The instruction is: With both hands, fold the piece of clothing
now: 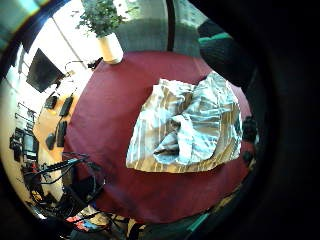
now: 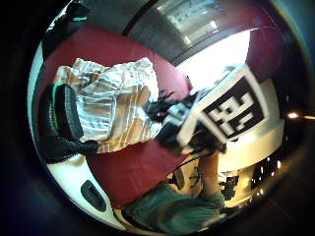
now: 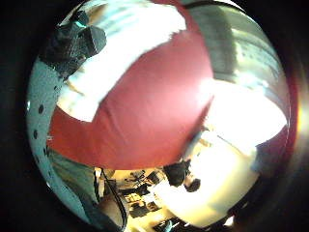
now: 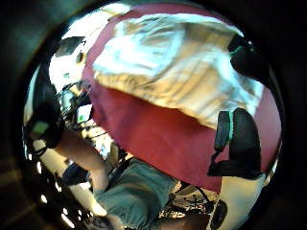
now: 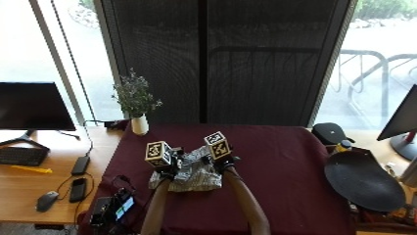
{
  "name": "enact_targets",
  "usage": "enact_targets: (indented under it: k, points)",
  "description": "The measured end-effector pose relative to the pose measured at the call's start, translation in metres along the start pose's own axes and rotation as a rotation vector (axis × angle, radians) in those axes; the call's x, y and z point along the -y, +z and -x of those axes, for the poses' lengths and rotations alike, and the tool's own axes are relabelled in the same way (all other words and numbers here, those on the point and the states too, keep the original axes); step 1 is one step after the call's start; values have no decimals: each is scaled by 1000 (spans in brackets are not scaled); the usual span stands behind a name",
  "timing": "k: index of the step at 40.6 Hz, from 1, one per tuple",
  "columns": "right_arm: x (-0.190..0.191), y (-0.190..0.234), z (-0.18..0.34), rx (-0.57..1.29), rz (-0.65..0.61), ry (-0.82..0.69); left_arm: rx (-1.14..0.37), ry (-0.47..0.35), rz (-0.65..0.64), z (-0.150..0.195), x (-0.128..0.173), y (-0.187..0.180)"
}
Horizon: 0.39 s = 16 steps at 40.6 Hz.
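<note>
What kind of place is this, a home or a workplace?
Probably an office or lab. A wooden desk with a monitor, keyboard and mouse stands beside the table, which is covered in dark red and holds the striped garment, before tall windows.

A crumpled piece of clothing, pale with grey and tan stripes, lay in a loose, bunched heap on the dark red cloth of the desk, its folds rumpled and uneven, directly beneath and between the fingers of both hands.
</note>
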State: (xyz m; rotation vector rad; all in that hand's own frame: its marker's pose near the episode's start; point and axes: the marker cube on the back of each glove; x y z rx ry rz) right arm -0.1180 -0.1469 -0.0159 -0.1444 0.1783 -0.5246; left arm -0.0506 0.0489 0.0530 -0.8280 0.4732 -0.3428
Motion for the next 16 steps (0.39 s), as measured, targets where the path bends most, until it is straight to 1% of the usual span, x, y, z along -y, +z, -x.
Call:
enact_targets:
  k: [1,2,4,7,10,13,16]
  points:
    - [-4,-4,-18,-74,-33,120,12,9,10,-4,-2,0]
    - [-6,-5,-34,-119,-65,210,24,17,19,-8,-4,1]
    - [-8,-5,-55,-137,-120,302,48,32,36,-13,-6,5]
    - [-18,-6,-76,-102,-213,383,104,48,68,-20,-7,15]
    - [-28,-7,-90,-76,-302,445,151,56,90,-29,-12,16]
    - [-47,-11,-100,-56,-390,516,179,79,101,-37,-12,22]
    - [-60,-14,-105,-34,-435,560,203,89,121,-41,-14,24]
